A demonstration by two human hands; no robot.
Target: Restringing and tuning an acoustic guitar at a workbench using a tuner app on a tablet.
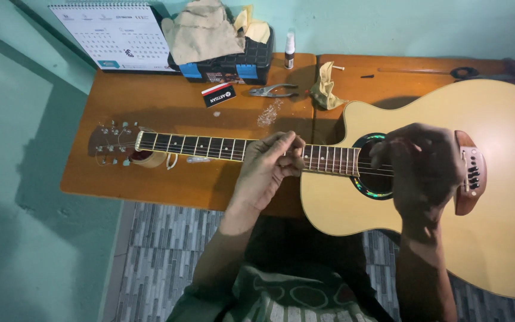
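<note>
An acoustic guitar with a pale yellow top lies flat across a wooden table, its headstock pointing left. My left hand rests on the dark fretboard near the body joint, fingers curled on the strings. My right hand hovers over the strings between the sound hole and the brown bridge, fingers bent as if pinching a string; what it grips is hidden in shadow.
Along the back wall stand a desk calendar, a black and blue toolbox draped with cloth and a small bottle. Pliers, a small card pack and a yellowish rag lie behind the neck. A roll props the neck.
</note>
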